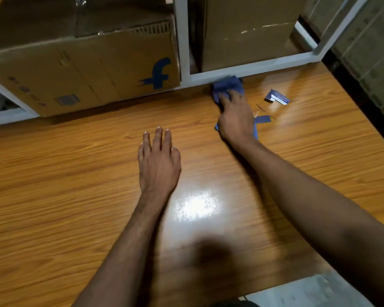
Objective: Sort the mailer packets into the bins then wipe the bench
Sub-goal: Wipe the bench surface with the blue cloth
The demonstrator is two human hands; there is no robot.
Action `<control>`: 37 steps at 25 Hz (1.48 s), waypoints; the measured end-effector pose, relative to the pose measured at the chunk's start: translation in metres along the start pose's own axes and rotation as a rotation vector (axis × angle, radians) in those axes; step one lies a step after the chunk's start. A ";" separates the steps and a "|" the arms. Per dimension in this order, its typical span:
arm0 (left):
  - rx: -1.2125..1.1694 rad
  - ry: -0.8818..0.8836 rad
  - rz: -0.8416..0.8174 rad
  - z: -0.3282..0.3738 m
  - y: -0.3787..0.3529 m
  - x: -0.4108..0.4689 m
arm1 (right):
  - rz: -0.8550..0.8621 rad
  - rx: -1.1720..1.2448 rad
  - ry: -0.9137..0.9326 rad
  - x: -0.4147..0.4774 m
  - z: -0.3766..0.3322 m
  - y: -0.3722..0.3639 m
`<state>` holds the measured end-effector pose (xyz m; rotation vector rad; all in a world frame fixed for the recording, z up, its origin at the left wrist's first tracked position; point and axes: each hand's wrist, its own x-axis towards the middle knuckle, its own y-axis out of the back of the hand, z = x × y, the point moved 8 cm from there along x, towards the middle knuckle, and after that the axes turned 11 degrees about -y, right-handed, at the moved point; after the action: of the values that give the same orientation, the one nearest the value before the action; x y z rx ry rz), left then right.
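A blue cloth (pixel 227 86) lies on the wooden bench (pixel 75 185) at the far edge, against the white frame. My right hand (pixel 235 116) presses flat on top of it, fingers stretched toward the frame, and covers most of the cloth. My left hand (pixel 157 158) rests flat on the bare bench, fingers straight, to the left of and nearer than the right hand, holding nothing. No mailer packets are in view.
A cardboard box with a blue "f" logo (pixel 93 69) and a second box (pixel 246 32) stand behind a white metal frame (pixel 183 41) at the back. A small blue-white card (pixel 276 97) and thin scraps (pixel 262 108) lie right of the cloth. The bench's right edge (pixel 359 103) drops off.
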<state>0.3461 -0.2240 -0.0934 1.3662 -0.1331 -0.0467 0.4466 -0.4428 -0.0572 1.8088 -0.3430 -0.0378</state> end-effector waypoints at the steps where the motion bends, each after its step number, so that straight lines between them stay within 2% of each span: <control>1: 0.008 -0.008 0.001 0.001 0.001 -0.001 | 0.029 -0.026 -0.105 0.018 0.024 0.006; 3: 0.025 -0.004 0.005 0.001 0.002 -0.001 | 0.028 -0.026 -0.169 0.022 0.042 0.010; 7: -0.002 -0.052 -0.020 0.023 -0.004 0.013 | -0.073 0.069 0.201 -0.050 0.002 -0.001; 9: -0.012 -0.067 -0.020 0.041 -0.008 0.024 | -0.086 0.025 0.255 -0.035 0.006 -0.002; 13: -0.018 -0.054 -0.004 0.046 -0.010 0.030 | 0.001 -0.029 -0.083 0.036 0.059 0.011; 14: -0.010 -0.052 0.004 0.044 -0.010 0.029 | -0.009 -0.015 -0.082 0.032 0.058 0.009; 19: -0.023 -0.101 -0.012 0.054 -0.012 0.037 | -0.083 0.048 0.279 -0.035 0.012 -0.004; 20: -0.014 -0.136 -0.018 0.059 -0.014 0.041 | -0.073 0.041 0.260 -0.021 0.019 -0.001; 24: -0.027 -0.273 -0.029 0.082 -0.019 0.059 | 0.019 -0.007 -0.110 0.048 0.086 0.021; 25: -0.029 -0.291 -0.029 0.087 -0.021 0.064 | 0.008 0.015 -0.116 0.046 0.091 0.020; 30: -0.037 -0.329 -0.009 0.112 -0.031 0.091 | -0.008 0.061 0.131 -0.030 0.076 0.011; 31: -0.039 -0.342 -0.020 0.121 -0.034 0.098 | 0.002 0.039 0.123 -0.017 0.087 0.011; 35: -0.035 -0.364 -0.033 0.149 -0.039 0.118 | 0.073 0.011 -0.157 0.061 0.149 0.030; 37: -0.035 -0.358 -0.033 0.156 -0.039 0.128 | 0.040 -0.008 -0.104 0.054 0.145 0.026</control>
<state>0.4551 -0.3981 -0.0921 1.3151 -0.4077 -0.3209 0.4625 -0.5988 -0.0630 1.7958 -0.4523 -0.1054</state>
